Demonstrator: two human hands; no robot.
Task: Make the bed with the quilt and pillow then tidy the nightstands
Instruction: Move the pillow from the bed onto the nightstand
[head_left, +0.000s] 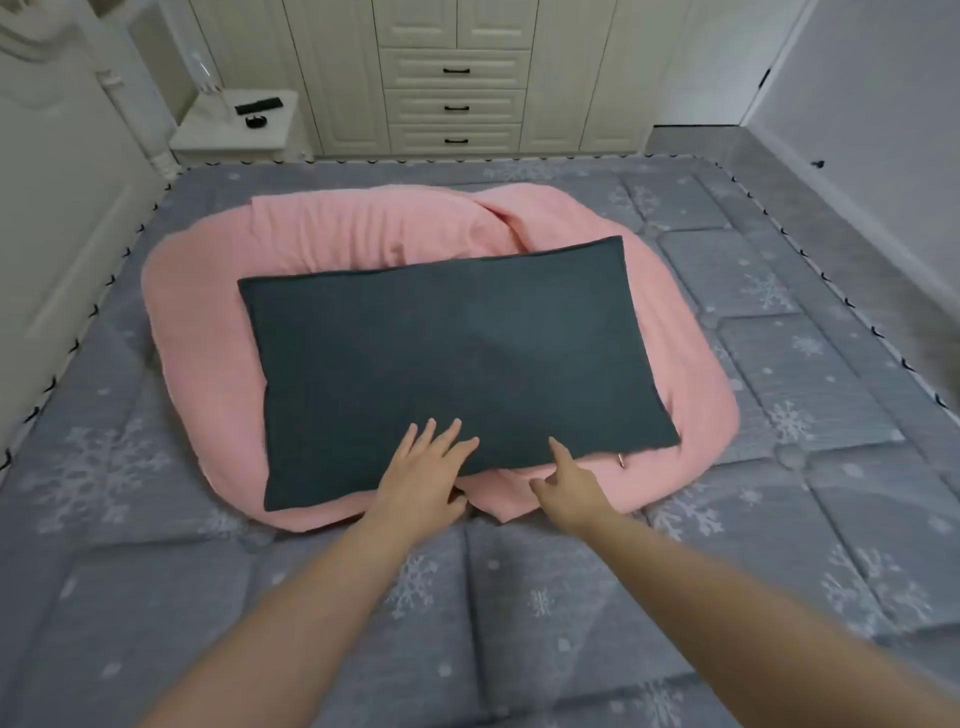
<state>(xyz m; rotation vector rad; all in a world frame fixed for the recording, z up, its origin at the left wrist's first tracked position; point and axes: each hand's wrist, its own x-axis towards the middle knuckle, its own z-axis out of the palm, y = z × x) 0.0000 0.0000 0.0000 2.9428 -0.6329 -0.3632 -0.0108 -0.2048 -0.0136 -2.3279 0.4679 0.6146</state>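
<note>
Pillow (457, 364): dark grey, lying flat on top of the bunched pink quilt (332, 234), roughly mid-bed (779, 322). Quilt is a loose heap, not spread; mattress bare around it.

Head view: left hand (423, 470) flat on the pillow's near edge, fingers straight and splayed, pressing, not gripping. Right hand (569, 486) at the near edge just beside it, index finger extended onto the pillow, other fingers loosely curled, holding nothing I can see. Nightstand (239, 130) far left past the bed, with a dark remote-like item (258, 105) and a small dark round object (256, 122) on it; untouched.

Step, as I read it: very early, getting hold of the pillow to clear it off the quilt. Next move needs both hands to grip the pillow, lift it aside, then open and spread the quilt. Nightstands come last.
</note>
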